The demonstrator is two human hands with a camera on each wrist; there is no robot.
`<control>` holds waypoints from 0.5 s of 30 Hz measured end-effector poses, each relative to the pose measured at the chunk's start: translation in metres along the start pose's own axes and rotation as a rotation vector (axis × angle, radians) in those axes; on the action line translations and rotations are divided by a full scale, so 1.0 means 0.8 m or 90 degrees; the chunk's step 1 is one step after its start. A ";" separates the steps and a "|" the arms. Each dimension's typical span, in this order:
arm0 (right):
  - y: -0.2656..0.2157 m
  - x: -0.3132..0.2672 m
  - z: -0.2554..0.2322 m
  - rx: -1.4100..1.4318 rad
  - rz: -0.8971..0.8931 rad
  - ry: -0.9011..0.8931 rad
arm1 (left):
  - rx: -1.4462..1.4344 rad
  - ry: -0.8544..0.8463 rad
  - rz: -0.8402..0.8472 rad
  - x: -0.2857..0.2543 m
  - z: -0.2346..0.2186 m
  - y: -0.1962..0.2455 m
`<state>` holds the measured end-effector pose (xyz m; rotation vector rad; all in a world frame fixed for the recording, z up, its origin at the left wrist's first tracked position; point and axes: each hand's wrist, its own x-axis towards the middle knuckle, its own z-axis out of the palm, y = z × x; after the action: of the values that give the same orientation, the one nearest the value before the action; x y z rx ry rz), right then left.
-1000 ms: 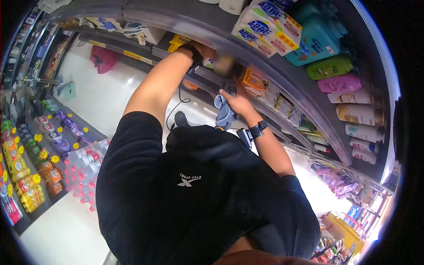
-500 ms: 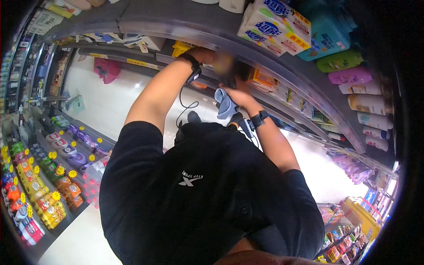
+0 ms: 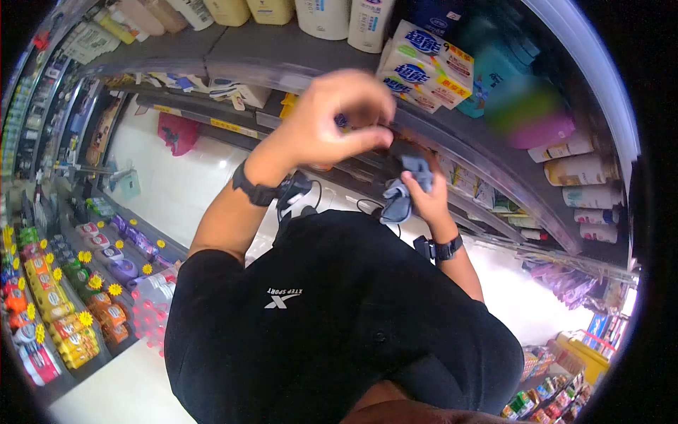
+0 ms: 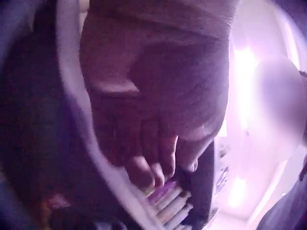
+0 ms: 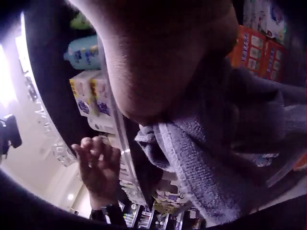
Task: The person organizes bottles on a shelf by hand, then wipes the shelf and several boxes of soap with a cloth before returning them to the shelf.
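Observation:
My left hand (image 3: 325, 116) is raised in front of the upper shelf's edge, its fingers loosely bent and nothing between them and the thumb. The left wrist view shows its palm (image 4: 163, 81) bare, with fingertips overlapping bottles on the shelf. In my right hand (image 3: 431, 198) is a crumpled grey-blue cloth (image 3: 397, 203), gripped between thumb and fingers beside the lower shelf. The cloth (image 5: 192, 163) hangs in loose folds in the right wrist view, where most of the gripping fingers are hidden.
White packs (image 3: 424, 67) with blue lettering stand on the upper shelf (image 3: 261, 53), beside a teal jug (image 3: 487, 78) and several bottles. Orange boxes (image 5: 252, 52) sit lower down. A pink bag (image 3: 176, 134) lies on the floor; bottled goods (image 3: 53, 283) line the opposite shelf.
My left hand has come out from the lower shelf and up in front of the upper shelf's edge. My right hand, still gripping the cloth, has shifted right and back toward my body.

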<state>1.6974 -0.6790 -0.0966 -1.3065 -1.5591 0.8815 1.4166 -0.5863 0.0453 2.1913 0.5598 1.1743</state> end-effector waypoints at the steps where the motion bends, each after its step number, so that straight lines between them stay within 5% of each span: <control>1: -0.016 -0.009 -0.008 0.031 0.117 0.018 | 0.108 0.134 0.023 0.014 -0.002 0.006; 3: 0.000 -0.024 -0.012 0.119 0.049 0.141 | 0.213 0.266 0.022 0.036 0.000 -0.008; 5: -0.040 -0.019 -0.003 0.195 -0.146 0.298 | 0.228 0.269 0.074 0.057 0.010 -0.021; 7: -0.052 -0.019 -0.018 0.121 -0.235 0.324 | 0.293 0.299 0.092 0.063 0.031 -0.030; 10: -0.062 -0.014 -0.025 0.256 -0.155 0.426 | 0.281 0.271 0.068 0.073 0.048 -0.026; 15: -0.095 0.038 -0.025 0.199 -0.272 0.511 | 0.337 0.251 0.068 0.080 0.052 -0.038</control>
<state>1.6880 -0.6642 -0.0140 -0.8794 -0.9484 0.2472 1.4825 -0.5377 0.0451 2.4482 1.0268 1.6843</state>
